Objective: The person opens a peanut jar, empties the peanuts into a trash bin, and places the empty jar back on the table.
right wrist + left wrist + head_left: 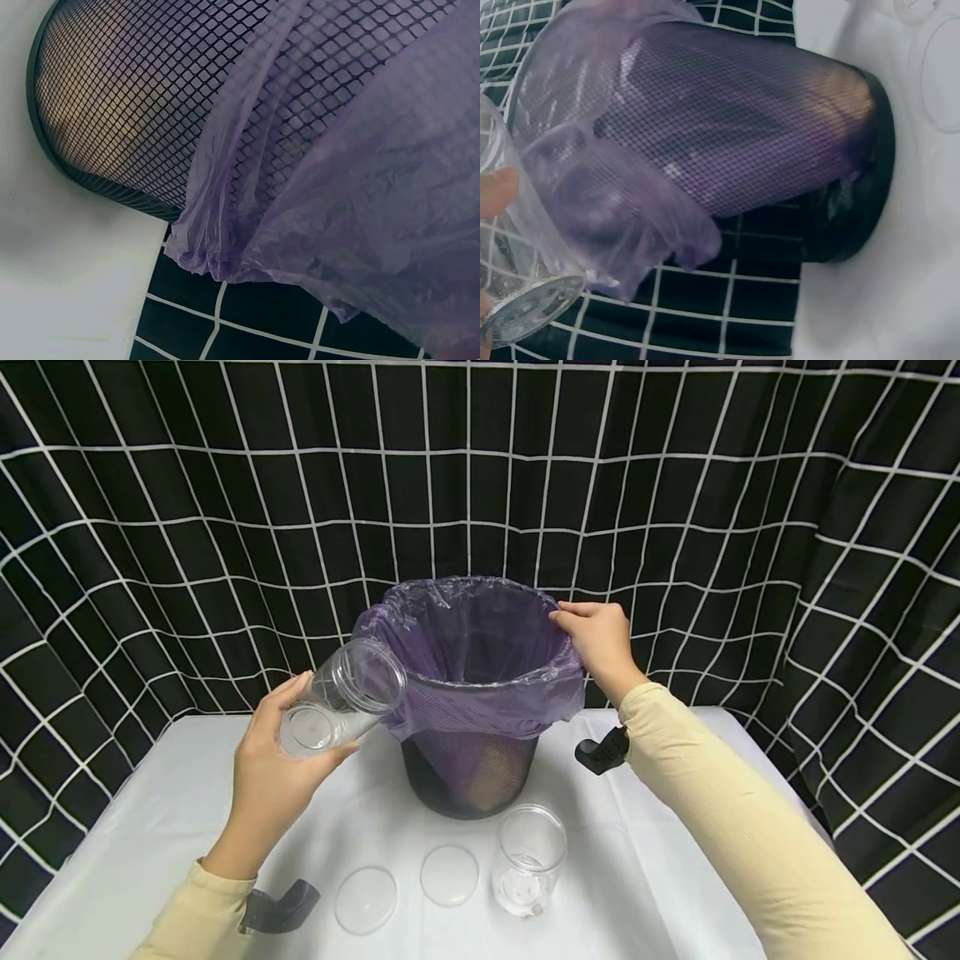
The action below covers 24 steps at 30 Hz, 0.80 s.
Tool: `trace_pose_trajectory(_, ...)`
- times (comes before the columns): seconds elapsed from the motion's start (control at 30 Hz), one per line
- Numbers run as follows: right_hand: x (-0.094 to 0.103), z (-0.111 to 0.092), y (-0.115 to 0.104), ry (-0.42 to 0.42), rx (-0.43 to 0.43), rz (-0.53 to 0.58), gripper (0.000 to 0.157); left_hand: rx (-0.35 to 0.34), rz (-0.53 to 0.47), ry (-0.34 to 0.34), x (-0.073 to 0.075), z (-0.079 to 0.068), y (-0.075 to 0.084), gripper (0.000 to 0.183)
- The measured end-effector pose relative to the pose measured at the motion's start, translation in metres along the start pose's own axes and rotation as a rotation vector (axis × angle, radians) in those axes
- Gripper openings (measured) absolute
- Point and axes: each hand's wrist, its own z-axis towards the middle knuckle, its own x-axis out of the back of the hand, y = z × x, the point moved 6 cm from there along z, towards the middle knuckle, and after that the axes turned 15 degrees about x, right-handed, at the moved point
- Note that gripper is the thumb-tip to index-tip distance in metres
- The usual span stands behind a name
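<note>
My left hand [273,760] grips a clear plastic jar [341,697], tilted with its open mouth toward the bin's left rim. In the left wrist view the jar [532,300] shows at the left edge with part of the fingers. A black mesh waste bin [450,777] stands upright, lined with a purple plastic bag [480,710] folded over its rim. At the rim's right side my right hand [600,639] pinches the bag's edge. The right wrist view shows the bag [360,210] draped over the mesh, the hand mostly hidden.
A second clear jar [528,860] stands lidless in front of the bin. Two round clear lids, one left [366,900] and one right [449,876], lie flat on the white table [630,877]. A black grid-patterned curtain [480,468] hangs behind. Something tan shows through the lower mesh.
</note>
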Motion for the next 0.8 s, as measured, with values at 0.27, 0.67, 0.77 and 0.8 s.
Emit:
trace_pose_trajectory(0.27, 0.000, 0.000, -0.001, 0.005, -0.003, -0.005, 0.035, 0.266, -0.064, -0.063, -0.004, -0.009, -0.031, 0.085)
trace_pose_trajectory(0.67, 0.000, -0.001, 0.000, 0.004, 0.002, -0.003, 0.035, 0.406, -0.212, -0.192, -0.018, -0.019, -0.073, 0.080)
trace_pose_trajectory(0.77, 0.000, -0.001, 0.000, 0.000, 0.006, -0.003, 0.034, 0.444, -0.241, -0.218, -0.022, -0.022, -0.079, 0.080)
trace_pose_trajectory(0.8, 0.000, -0.001, 0.000, 0.001, 0.007, -0.001, 0.035, 0.459, -0.247, -0.225, -0.024, -0.023, -0.082, 0.080)
